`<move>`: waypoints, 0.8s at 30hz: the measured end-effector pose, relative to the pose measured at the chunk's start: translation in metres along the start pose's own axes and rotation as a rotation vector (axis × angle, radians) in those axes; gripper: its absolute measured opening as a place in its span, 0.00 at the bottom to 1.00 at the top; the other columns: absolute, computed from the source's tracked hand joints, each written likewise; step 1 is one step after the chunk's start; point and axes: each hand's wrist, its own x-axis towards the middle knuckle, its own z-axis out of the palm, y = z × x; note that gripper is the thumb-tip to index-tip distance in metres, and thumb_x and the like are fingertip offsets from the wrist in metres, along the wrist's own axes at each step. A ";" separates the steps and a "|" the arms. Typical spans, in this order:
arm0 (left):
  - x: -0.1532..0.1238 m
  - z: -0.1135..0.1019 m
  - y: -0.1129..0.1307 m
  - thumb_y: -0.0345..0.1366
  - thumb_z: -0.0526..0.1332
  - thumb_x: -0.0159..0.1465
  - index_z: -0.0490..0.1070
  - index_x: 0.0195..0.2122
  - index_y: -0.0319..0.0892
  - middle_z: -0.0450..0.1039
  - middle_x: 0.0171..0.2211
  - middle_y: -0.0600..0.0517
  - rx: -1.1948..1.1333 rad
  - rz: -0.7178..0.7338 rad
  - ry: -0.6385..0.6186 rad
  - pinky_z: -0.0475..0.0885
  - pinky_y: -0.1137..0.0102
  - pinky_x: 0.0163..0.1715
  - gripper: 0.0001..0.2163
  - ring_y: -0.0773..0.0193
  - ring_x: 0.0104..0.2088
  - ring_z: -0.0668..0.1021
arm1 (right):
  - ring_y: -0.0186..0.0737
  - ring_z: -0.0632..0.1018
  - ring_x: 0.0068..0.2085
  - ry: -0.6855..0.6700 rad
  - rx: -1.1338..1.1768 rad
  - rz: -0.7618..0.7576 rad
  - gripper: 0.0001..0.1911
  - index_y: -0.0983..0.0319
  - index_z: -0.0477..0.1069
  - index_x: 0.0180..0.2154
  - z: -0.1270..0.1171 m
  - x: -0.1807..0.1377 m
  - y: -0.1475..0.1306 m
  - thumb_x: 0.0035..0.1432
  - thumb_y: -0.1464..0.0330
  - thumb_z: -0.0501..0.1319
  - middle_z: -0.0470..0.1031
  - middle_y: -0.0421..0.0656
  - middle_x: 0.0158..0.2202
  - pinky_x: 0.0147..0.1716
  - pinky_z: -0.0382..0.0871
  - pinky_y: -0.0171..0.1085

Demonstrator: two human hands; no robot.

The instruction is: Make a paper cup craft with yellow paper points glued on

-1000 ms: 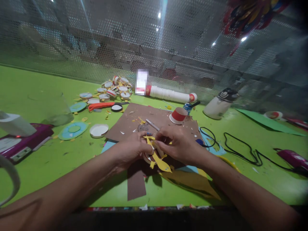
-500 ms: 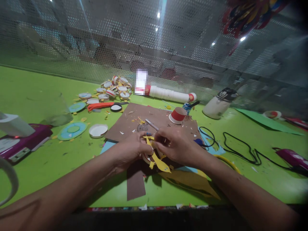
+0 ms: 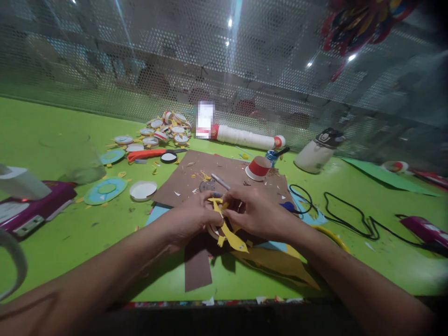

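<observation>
The yellow cutout (image 3: pixel 233 238) looks like thin matt paper, as does the brown sheet (image 3: pixel 196 172) beneath. The green surface (image 3: pixel 70 224) is smooth and matt; the screen (image 3: pixel 157 70) behind is perforated, shiny metal.

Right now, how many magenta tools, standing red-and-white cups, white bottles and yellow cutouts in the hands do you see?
Magenta tools: 2
Standing red-and-white cup: 1
White bottle: 1
Yellow cutout in left hand and right hand: 1
Total: 5

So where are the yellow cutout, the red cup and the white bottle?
yellow cutout (image 3: pixel 233 239): head view, lower tail.
red cup (image 3: pixel 260 167): head view, red wall.
white bottle (image 3: pixel 312 158): head view, white body.
</observation>
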 end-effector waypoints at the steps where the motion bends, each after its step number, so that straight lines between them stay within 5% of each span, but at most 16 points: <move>1: -0.001 0.001 0.000 0.18 0.59 0.44 0.60 0.50 0.33 0.68 0.13 0.59 0.016 -0.004 0.009 0.68 0.75 0.19 0.29 0.69 0.15 0.72 | 0.33 0.71 0.25 -0.001 0.004 0.003 0.04 0.65 0.72 0.32 0.001 0.000 0.001 0.52 0.73 0.59 0.73 0.41 0.25 0.24 0.60 0.32; 14: 0.000 -0.001 -0.002 0.21 0.60 0.44 0.56 0.56 0.35 0.70 0.20 0.56 0.112 -0.001 -0.001 0.66 0.73 0.21 0.35 0.66 0.19 0.73 | 0.32 0.70 0.25 -0.043 0.132 0.074 0.04 0.65 0.71 0.28 0.000 -0.001 0.001 0.53 0.73 0.58 0.71 0.39 0.23 0.24 0.59 0.32; 24: 0.001 -0.005 -0.002 0.22 0.61 0.44 0.58 0.55 0.37 0.74 0.23 0.53 0.058 0.015 -0.073 0.67 0.74 0.20 0.34 0.67 0.20 0.74 | 0.36 0.74 0.29 -0.130 0.360 0.217 0.10 0.65 0.73 0.39 -0.019 -0.007 0.004 0.54 0.70 0.59 0.75 0.42 0.29 0.27 0.64 0.34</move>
